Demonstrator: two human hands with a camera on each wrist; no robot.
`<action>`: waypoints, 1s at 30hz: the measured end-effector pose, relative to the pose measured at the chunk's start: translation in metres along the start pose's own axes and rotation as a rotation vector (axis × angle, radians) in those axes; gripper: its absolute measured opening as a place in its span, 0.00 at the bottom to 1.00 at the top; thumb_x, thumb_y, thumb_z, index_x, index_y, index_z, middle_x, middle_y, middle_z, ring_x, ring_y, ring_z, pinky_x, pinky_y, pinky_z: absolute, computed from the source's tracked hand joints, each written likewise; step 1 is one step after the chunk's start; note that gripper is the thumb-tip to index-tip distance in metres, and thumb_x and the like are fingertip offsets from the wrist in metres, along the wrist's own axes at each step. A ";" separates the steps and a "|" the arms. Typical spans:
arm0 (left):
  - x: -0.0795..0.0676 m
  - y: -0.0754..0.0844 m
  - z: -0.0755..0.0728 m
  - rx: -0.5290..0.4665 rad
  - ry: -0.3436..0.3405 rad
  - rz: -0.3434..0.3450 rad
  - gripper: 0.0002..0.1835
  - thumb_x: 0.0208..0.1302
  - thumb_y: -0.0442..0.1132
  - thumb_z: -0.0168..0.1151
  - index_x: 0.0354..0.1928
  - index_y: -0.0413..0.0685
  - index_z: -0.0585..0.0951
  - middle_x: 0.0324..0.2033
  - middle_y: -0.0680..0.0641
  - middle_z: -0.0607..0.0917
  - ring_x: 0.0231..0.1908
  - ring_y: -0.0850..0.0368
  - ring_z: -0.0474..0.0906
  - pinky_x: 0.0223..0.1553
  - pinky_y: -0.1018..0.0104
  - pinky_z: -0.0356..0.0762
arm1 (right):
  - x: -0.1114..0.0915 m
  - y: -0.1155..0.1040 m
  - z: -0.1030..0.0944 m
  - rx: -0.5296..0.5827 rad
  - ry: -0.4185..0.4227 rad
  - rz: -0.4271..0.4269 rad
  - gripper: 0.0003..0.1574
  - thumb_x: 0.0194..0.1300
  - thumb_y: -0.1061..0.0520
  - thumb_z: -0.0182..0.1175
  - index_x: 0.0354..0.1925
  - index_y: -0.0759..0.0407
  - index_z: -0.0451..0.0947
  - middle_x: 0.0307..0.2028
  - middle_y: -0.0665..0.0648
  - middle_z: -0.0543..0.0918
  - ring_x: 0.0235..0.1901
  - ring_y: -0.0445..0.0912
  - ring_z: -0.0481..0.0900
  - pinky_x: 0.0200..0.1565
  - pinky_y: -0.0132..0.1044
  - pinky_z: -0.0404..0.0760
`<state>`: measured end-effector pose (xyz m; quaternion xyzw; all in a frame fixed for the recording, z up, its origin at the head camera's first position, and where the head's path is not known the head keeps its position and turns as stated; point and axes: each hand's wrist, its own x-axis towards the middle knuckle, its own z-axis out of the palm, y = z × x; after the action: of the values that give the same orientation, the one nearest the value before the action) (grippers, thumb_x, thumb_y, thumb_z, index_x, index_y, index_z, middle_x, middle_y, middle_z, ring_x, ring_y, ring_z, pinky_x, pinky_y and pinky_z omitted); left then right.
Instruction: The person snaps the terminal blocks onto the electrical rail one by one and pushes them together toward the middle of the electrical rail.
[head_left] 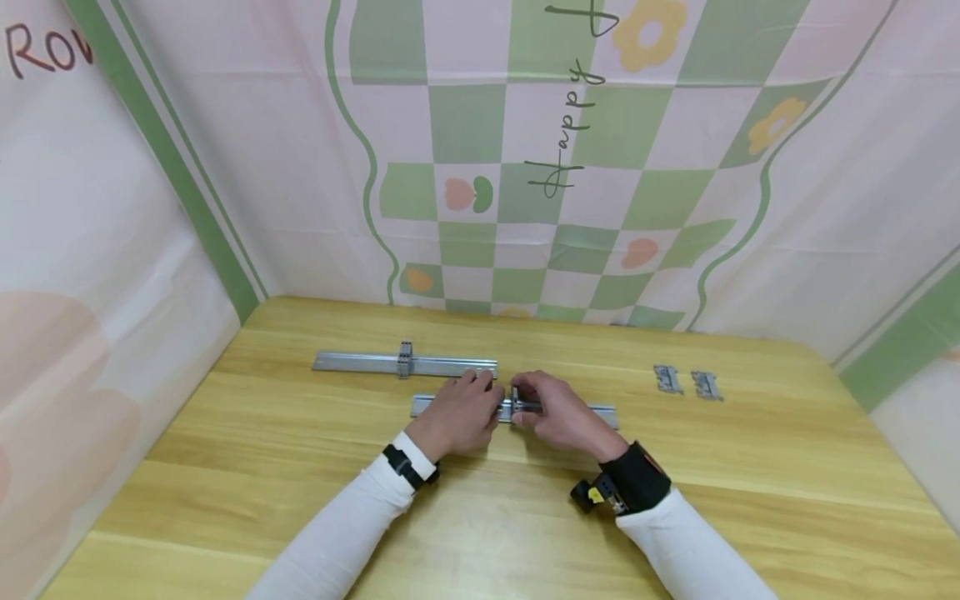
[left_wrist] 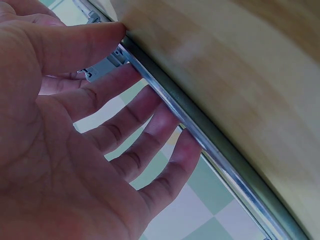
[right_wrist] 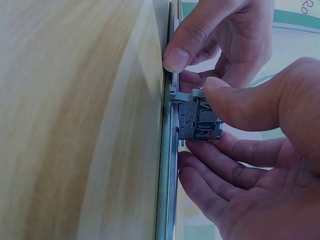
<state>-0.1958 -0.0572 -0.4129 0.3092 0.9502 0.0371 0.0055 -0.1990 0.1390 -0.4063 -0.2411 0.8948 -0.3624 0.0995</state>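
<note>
My left hand (head_left: 461, 412) holds a slotted metal DIN rail (head_left: 604, 416) on the table, thumb on its near edge and fingertips along its far edge. A grey terminal block (right_wrist: 192, 117) stands upright on this rail, just right of the left hand. My right hand (head_left: 558, 414) pinches that block between thumb and fingers. In the left wrist view, part of the block (left_wrist: 105, 67) shows behind the left thumb. Whether its foot is fully clipped to the rail cannot be told.
Behind and to the left lies another DIN rail (head_left: 360, 362) carrying a small cluster of grey terminal blocks (head_left: 405, 360). Two loose terminal blocks, one left (head_left: 667, 378) and one right (head_left: 707, 385), lie flat at the right. A patterned curtain (head_left: 465, 125) hangs behind the wooden table (head_left: 225, 467).
</note>
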 end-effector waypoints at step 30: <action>0.000 0.000 0.001 0.006 0.035 0.010 0.08 0.72 0.43 0.59 0.47 0.50 0.81 0.44 0.50 0.76 0.46 0.53 0.73 0.43 0.55 0.81 | 0.000 -0.003 0.001 0.005 0.008 0.009 0.28 0.69 0.67 0.63 0.65 0.72 0.70 0.58 0.68 0.78 0.59 0.60 0.78 0.59 0.53 0.77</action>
<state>-0.1956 -0.0567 -0.4137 0.3135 0.9487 0.0395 -0.0123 -0.1975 0.1370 -0.4052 -0.2357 0.8953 -0.3650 0.0983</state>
